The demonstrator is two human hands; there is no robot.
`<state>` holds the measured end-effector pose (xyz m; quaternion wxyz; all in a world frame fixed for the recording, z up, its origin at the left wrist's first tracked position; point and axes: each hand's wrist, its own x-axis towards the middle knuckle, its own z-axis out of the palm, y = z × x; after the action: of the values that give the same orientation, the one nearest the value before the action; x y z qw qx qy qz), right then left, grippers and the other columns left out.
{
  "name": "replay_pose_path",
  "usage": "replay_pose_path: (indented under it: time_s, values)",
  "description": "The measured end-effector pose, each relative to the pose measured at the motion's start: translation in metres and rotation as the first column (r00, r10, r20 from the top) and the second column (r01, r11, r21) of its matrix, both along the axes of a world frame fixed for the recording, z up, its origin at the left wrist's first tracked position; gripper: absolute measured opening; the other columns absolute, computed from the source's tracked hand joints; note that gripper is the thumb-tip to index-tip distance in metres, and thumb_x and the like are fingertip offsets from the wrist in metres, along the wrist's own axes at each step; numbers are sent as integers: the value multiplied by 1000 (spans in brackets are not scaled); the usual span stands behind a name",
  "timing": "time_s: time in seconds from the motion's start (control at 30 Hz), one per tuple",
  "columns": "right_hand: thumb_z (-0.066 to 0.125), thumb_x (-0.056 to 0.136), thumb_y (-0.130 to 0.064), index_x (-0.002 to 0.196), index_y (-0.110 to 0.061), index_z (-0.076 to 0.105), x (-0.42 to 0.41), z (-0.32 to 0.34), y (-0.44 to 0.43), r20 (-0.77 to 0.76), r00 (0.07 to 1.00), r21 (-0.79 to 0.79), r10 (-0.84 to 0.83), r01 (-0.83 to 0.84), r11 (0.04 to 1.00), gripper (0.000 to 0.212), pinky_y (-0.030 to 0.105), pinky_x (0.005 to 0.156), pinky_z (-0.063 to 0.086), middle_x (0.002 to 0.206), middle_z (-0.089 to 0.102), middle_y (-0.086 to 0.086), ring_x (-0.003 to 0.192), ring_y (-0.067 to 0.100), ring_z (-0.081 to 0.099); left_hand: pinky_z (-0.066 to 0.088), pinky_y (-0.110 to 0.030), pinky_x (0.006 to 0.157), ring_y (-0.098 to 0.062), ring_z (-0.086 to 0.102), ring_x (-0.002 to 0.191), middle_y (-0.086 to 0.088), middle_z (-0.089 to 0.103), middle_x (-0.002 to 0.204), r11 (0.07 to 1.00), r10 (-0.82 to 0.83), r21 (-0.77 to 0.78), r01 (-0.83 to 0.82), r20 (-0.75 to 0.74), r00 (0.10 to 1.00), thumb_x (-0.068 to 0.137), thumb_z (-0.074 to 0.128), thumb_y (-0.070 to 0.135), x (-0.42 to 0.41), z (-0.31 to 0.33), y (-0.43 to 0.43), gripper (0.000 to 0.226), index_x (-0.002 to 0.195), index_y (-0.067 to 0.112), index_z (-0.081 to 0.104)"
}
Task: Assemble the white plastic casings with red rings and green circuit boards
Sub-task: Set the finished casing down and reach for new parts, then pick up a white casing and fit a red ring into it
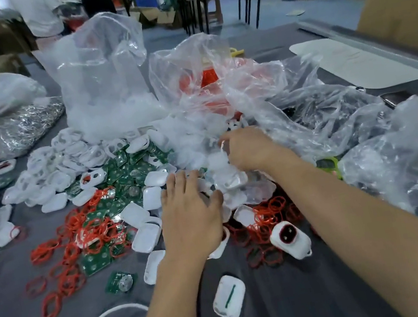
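Our left hand (190, 211) lies palm down just left of the finished casing (290, 239), the one white shell that already wears a red ring round its window. Its fingers are straight and spread, pressing on a heap of loose white casings (139, 215) and gripping nothing.

Our right hand (248, 148) is beyond the finished casing. Its fingers are curled and pinched together on something pale at the mouth of the clear bag (290, 104). The picture is smeared there, so we take it for bag film rather than a part, but we cannot be sure.

Further left of the finished casing, past the left hand, the red rings (87, 235) lie tangled over green circuit boards (131, 169). A single board (120, 281) sits well left of the finished casing, apart from the heap. One casing half (229, 297) lies nearer to us than the finished casing and a little left of it, with its long axis running away from us.

We judge the step to be picking the next shell. Most of the loose parts lie left of the finished casing, so the left hand is the nearer one and already touches the casings. Their long axes point every way, so we expect a turn of the wrist before any grip, and the right hand must let go first.
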<state>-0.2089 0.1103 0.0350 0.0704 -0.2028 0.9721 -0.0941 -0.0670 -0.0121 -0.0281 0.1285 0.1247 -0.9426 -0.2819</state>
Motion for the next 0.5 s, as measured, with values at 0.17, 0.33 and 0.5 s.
replay_pose_path:
  time_s: [0.17, 0.33, 0.5]
  values:
    - [56, 94, -4, 127, -24, 71, -15, 7, -8, 55, 996, -50, 64, -62, 997, 41, 33, 91, 57, 128, 69, 3, 105, 21, 65, 20, -42, 126, -19, 36, 145, -1, 49, 153, 999, 32, 25, -32, -21, 999, 100, 50, 48, -28, 10, -30, 55, 149, 23, 48]
    - [64, 96, -12, 120, -26, 74, -6, 9, 8, 108, 992, -170, 58, -39, 985, 30, 24, 85, 54, 125, 71, -3, 102, 13, 67, 63, -33, 71, -8, 73, 78, 10, 76, 100, 792, 252, 594, -136, -115, 961, 93, 63, 30, -22, 29, -32, 23, 113, 35, 75]
    - [71, 87, -6, 102, -26, 79, 24, 23, -1, 60, 994, -302, 93, -71, 951, 27, 11, 73, 52, 100, 75, -10, 92, 6, 69, 57, -29, 76, 3, 70, 85, 32, 72, 96, 806, 352, 557, -197, -185, 918, 88, 55, 12, -4, 42, -42, 42, 111, 43, 73]
